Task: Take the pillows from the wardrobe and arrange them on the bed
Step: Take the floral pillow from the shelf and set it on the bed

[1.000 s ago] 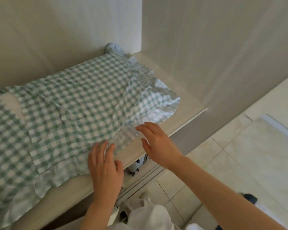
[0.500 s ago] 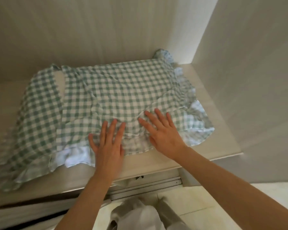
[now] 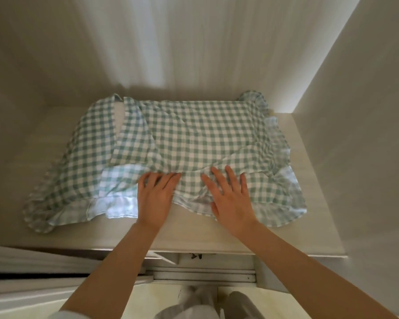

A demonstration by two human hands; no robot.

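Flat beneath both hands (image 3: 189,199), pillow (image 3: 194,134).

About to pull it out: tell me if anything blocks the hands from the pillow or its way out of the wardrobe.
Nothing visible does. The left hand and right hand already lie flat on the pillow, and the shelf edge in front of it is bare. The bed is out of view.
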